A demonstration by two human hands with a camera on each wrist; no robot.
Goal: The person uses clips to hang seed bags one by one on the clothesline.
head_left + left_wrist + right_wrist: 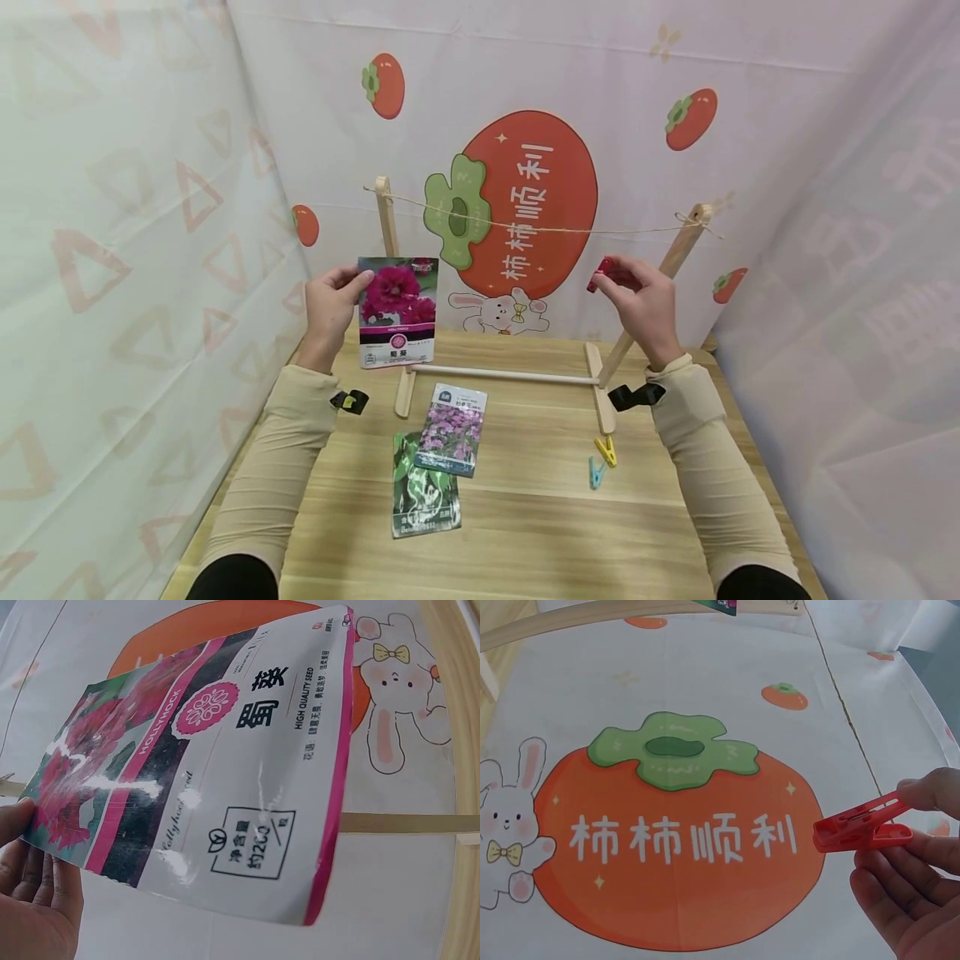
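My left hand pinches a hollyhock seed packet by its left edge, thumb in front. Printed with magenta flowers, the packet stands upright, below the left part of a thin string. In the left wrist view the hollyhock packet fills most of the picture. A red clothespin sits between the thumb and fingers of my right hand, below the string's right part. The string runs between the two posts of a wooden frame.
On the table lie a seed packet with purple flowers and, partly under it, a green seed packet. A yellow clothespin and a blue clothespin lie at the right. A printed cloth hangs behind the frame.
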